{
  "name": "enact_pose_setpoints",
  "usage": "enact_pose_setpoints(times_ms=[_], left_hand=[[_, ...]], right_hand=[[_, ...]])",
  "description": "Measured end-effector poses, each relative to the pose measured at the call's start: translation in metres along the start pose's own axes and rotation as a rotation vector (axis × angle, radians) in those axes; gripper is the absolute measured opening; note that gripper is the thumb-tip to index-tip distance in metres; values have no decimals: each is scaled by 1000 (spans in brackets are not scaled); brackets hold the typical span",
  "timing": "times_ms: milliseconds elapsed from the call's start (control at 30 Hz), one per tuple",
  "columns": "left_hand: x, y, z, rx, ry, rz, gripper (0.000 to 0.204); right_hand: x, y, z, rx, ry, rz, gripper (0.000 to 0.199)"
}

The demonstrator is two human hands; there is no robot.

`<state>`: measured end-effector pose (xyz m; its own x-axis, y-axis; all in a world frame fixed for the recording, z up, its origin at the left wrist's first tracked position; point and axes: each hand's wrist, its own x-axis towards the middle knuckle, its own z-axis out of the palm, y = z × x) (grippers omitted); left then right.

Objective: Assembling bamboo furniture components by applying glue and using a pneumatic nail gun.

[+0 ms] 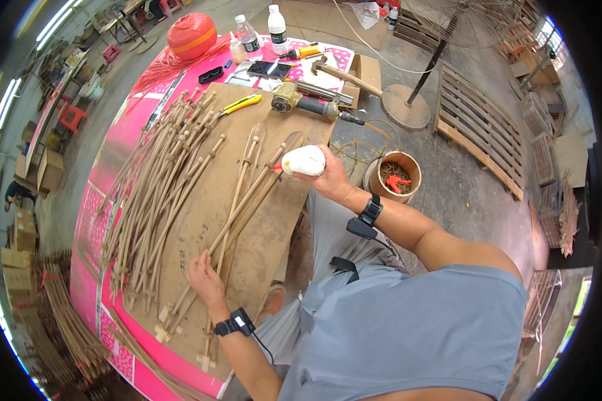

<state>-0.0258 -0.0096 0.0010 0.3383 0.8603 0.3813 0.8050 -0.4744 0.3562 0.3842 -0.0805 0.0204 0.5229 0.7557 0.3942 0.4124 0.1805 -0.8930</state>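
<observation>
So the thin brown wooden rod with a small knob (251,195) lies slantwise over the tan board (271,224), from near left to far right. The left hand (205,277) has its fingers closed around its nearer part, and the right hand (329,179) is wrapped around a white rounded squeeze bottle with a red tip (304,161), the tip right at the rod's far end. Flat-ended brown wooden sticks (255,137) lie just beside it. Left of those there's a big heap of knobbed brown rods (164,190). Farther out: a yellow utility knife (242,103), a grey-and-yellow power tool (304,103), a wooden-handled hammer (349,78) and a red ball of twine (192,36). Off to the right, a round wooden bucket (372,178) stands on the floor.
</observation>
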Motion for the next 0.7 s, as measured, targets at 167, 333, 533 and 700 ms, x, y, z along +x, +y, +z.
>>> enact_pose_setpoints(times_ms=[167,333,533,700], left_hand=[[1,0,-1,-8,10,12,21],[1,4,-2,-1,-10,-17,21],[1,8,-4,-2,-5,-17,21],[-3,4,-7,-11,-9,0,21]], right_hand=[[1,3,2,24,-3,-11,56],[1,2,0,30,-7,-24,57],[1,-8,-4,-46,-32,-19,57],[-3,-5,-5,-93,-77,-111,55]])
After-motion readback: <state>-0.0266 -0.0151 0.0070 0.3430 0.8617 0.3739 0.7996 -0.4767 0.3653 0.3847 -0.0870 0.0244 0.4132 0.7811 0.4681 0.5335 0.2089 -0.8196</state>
